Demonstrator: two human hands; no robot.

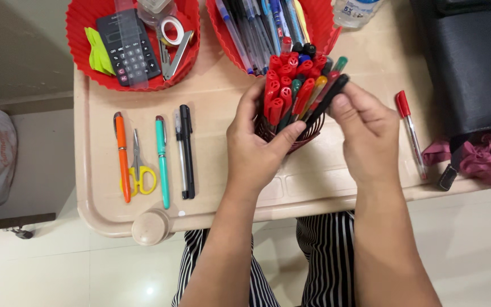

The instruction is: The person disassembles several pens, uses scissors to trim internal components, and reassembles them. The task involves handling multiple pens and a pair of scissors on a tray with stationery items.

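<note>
Just now the left hand [257,149] is wrapping around a dark wire pen holder [291,136] packed with red-capped pens [282,85], fingers curled closed on its side, near the middle of the beige table [217,91]. Beside it, the right hand [365,132] is pinching a black pen [328,101] between thumb and fingers, its lower end going into the holder. Light, stiff and probably smooth, the pen looks best gripped mid-barrel.
</note>
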